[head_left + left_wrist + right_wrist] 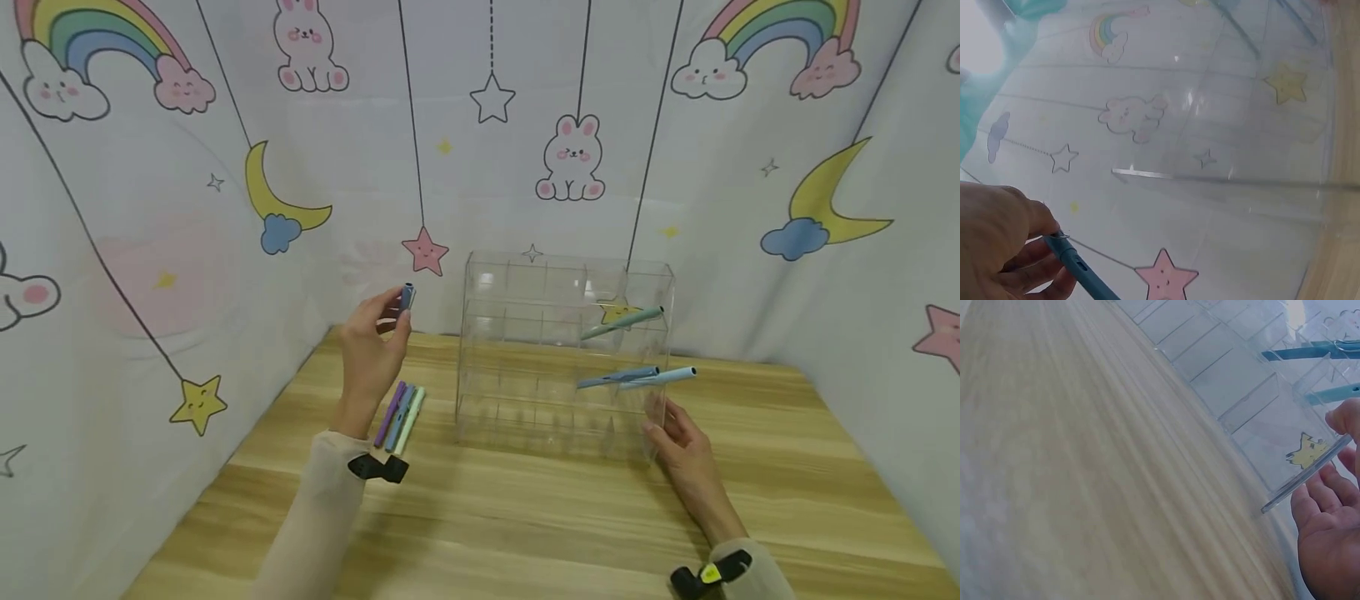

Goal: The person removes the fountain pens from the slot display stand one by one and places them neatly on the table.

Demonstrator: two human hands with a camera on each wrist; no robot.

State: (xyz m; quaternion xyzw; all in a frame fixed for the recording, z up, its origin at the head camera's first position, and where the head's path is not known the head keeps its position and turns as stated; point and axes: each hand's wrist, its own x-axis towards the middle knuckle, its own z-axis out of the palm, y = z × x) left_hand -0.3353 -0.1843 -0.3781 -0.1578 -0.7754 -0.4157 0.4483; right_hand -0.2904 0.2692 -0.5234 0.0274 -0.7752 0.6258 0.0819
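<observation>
My left hand point(375, 342) pinches a blue pen point(407, 297) with a clip, raised to the left of a clear acrylic rack point(461, 350). In the left wrist view the same pen point(1088, 275) slants down from the fingertips. My right hand point(686, 446) holds the rack's lower right side; the right wrist view shows thumb and fingers on either side of the clear panel point(1304, 478). In the rack's right-hand compartments rest a green pen point(626, 322), a darker blue pen point(617, 377) and a light blue pen point(667, 377), their ends sticking out.
On the wooden table point(480, 525), left of the rack, lie a purple pen point(389, 414), a pale green pen point(409, 422) and blue pen bodies point(400, 419) between them, side by side. A white curtain point(360, 167) with cartoon prints hangs behind and along both sides.
</observation>
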